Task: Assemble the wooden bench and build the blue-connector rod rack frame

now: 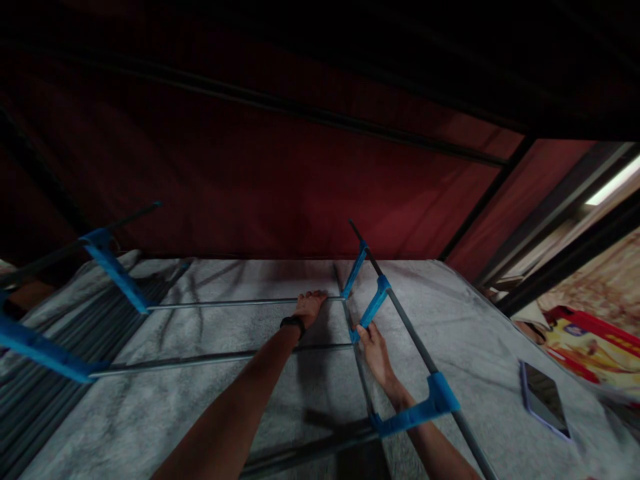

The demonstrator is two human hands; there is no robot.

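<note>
At the middle blue bracket (373,308), I have the right hand (376,352) closed narrowly on its lower end, thumb on one side and fingers on the other. That joint is where the near cross tube (325,347) meets the lower rail (363,380), so I take the pinch as a way of keeping bracket and tube in line. To its left and slightly beyond, the left hand (309,308) lies palm down over the far cross tube (225,304), a dark band (294,325) on its wrist. From my view I cannot tell whether those fingers curl under the tube or only press on it; either way, the weight there probably steadies the frame.

The tube frame itself stretches leftward from the bracket across a grey cloth (475,333), ending at two left-side blue brackets (116,273). Rising to the bracket's right, the upper rail (411,330) also passes through the far blue bracket (355,270) and the near blue bracket (415,415); that shared rail seems to set their common lean.

Well left of the bracket, a bundle of loose tubes (45,407) lies lengthwise, perhaps laid parallel for tidiness. Well to its right, a phone (545,400) and a red and yellow box (595,340) sit apart from both hands. Beyond it hangs a red sheet (275,180).
</note>
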